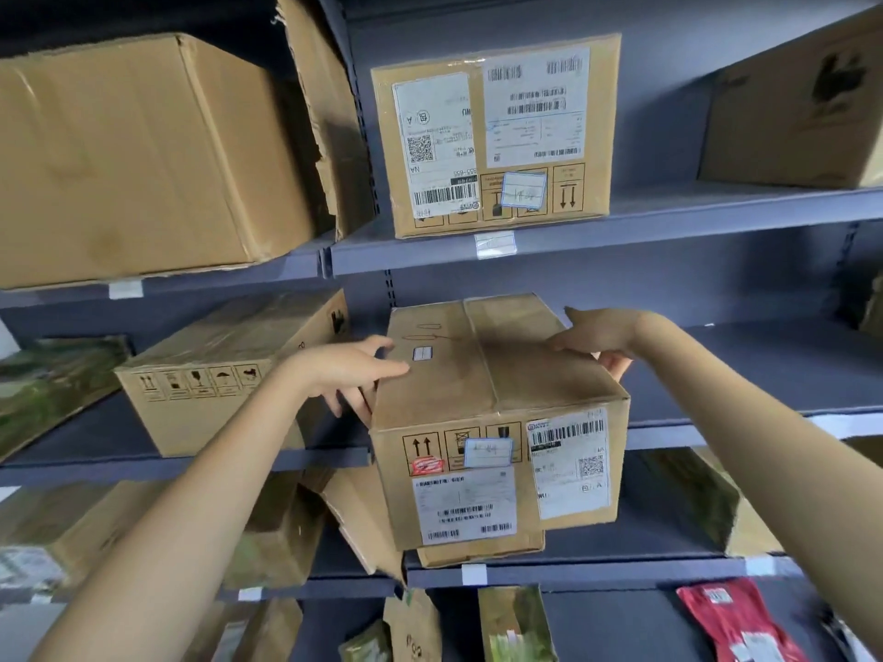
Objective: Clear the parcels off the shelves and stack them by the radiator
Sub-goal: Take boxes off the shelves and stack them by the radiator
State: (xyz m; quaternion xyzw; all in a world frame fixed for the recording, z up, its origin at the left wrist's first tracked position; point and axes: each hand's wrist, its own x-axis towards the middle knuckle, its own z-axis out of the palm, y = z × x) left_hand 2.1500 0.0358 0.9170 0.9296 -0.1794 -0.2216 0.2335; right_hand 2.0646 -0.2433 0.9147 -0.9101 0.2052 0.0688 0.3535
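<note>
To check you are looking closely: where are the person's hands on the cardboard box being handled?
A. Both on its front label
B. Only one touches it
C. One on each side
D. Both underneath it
C: the left hand holds the box at its left side, the right hand at its right.

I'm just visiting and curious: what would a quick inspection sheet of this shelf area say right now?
Surface: grey metal shelves in several tiers, with white tags on the front edges.
Job's things: a labelled cardboard box sticks out past the middle shelf's edge; another labelled box stands above; a plain large box is upper left.
Clutter: a red packet and green-printed packs on the bottom tiers.
Hands: left hand and right hand hold the box's two sides, fingers curled round its edges.
Cables: nothing seen.
Surroundings: radiator not in view.
</note>
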